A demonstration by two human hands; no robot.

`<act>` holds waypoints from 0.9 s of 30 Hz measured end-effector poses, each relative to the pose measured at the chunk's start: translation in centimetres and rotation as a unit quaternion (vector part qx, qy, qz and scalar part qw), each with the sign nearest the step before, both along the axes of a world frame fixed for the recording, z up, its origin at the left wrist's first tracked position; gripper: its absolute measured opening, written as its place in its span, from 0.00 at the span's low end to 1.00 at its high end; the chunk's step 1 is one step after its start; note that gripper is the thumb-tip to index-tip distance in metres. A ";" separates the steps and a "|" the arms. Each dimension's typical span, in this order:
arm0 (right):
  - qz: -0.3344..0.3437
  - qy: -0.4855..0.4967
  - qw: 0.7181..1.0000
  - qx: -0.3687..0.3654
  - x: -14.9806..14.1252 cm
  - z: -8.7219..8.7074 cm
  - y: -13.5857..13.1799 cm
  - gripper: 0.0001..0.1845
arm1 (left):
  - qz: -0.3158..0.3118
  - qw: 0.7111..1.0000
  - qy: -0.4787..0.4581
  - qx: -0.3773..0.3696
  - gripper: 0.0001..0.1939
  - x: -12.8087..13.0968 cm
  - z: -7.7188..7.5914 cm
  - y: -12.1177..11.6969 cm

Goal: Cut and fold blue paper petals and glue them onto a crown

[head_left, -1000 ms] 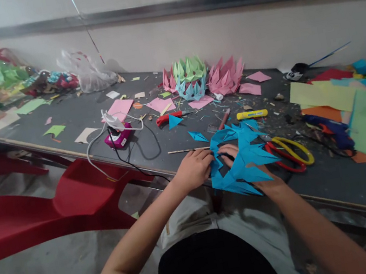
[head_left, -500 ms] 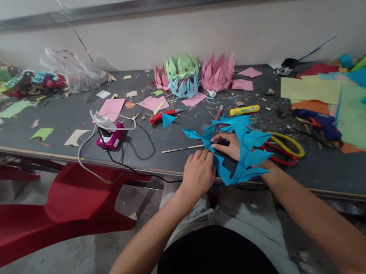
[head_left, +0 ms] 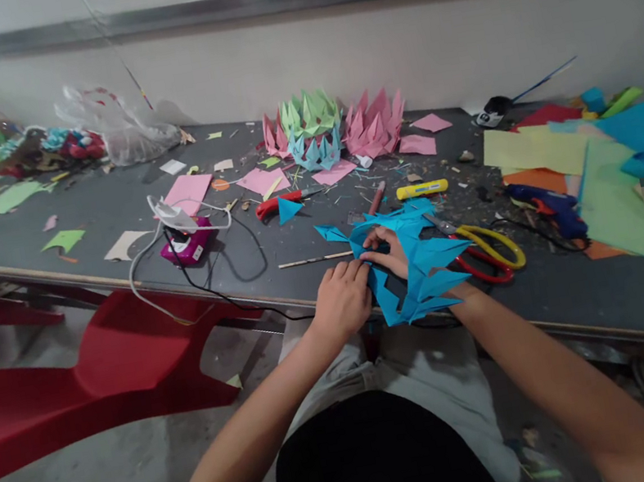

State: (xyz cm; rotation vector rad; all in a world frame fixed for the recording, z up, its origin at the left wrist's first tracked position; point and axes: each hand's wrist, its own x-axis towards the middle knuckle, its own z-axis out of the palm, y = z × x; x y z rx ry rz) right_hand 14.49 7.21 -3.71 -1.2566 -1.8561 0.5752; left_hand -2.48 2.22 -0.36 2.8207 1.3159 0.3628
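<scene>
A ring of folded blue paper with pointed tips, a paper crown (head_left: pixel 433 254), is held at the table's front edge. My left hand (head_left: pixel 342 295) pinches its left side from outside, fingers bent over the paper. Through the ring reaches my right hand (head_left: pixel 389 250), thumb and fingers closing on the same left side from within. The exact spot between the fingertips is partly hidden. Scissors with red and yellow handles (head_left: pixel 489 249) lie just right of the crown. A thin stick (head_left: pixel 314 260) lies to its left, and a blue paper triangle (head_left: pixel 290 209) is farther back.
Finished-looking green (head_left: pixel 310 112) and pink paper crowns (head_left: pixel 377 125) stand by the wall. A purple power adapter (head_left: pixel 191 246) trails cables at left. A yellow glue-stick-like tube (head_left: pixel 422 189), a blue glue gun (head_left: pixel 550 209) and paper sheets (head_left: pixel 622 213) lie rightward. A red chair (head_left: pixel 123 351) stands below left.
The view has shifted slightly, so everything sits a little farther left. My right fingers have opened slightly and shifted inside the crown; both hands stay on its left side.
</scene>
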 end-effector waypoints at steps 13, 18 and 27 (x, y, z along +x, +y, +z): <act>0.006 0.024 1.000 0.013 0.1 -0.1 0.1 0.08 | -0.007 0.997 -0.081 0.012 0.18 -0.5 -1.3 0.1; 0.008 0.020 1.000 0.011 0.4 -0.4 0.3 0.10 | 0.007 0.993 -0.118 0.022 0.16 -0.6 -1.5 0.2; 0.008 -0.004 1.000 0.009 0.6 -0.4 0.2 0.11 | 0.066 0.998 -0.016 0.021 0.20 -0.2 -0.2 -0.2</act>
